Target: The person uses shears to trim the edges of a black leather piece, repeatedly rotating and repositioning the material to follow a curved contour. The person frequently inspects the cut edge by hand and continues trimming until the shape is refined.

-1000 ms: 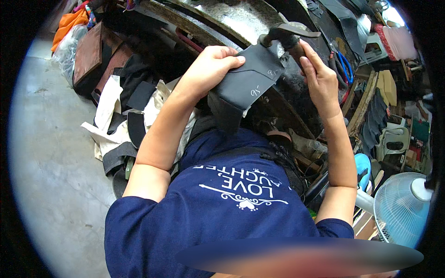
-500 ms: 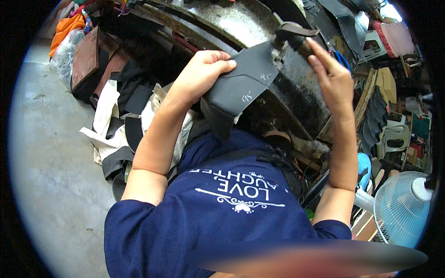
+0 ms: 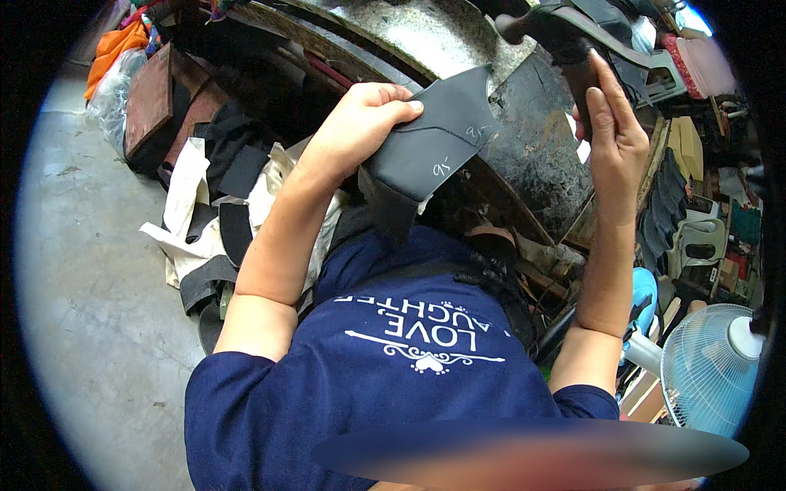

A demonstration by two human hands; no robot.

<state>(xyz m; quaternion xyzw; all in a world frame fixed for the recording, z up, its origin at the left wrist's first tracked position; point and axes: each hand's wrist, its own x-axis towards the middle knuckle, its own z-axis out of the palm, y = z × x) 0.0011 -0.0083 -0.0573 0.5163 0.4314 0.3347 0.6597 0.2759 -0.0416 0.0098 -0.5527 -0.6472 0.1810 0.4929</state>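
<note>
My left hand (image 3: pixel 360 127) pinches a black leather shoe upper (image 3: pixel 434 135) by its edge, thumb on top. A stitched seam crosses the upper, and pale handwritten marks lie on it. The upper is tilted over the near edge of a dark, worn workbench (image 3: pixel 540 123). My right hand (image 3: pixel 616 151) grips a cobbler's hammer (image 3: pixel 565 31) by its dark handle. The hammer's curved metal head is raised above the bench at the upper right, apart from the upper.
White and black material scraps (image 3: pixel 192 196) are heaped left of my lap. Reddish-brown boards (image 3: pixel 151 102) stand behind them. A pale stone slab (image 3: pixel 401 29) lies at the back of the bench. At the lower right is a blue-and-white fan (image 3: pixel 712 368).
My right hand has lifted the hammer up and to the right, away from the upper. The left hand and the upper have hardly moved.
</note>
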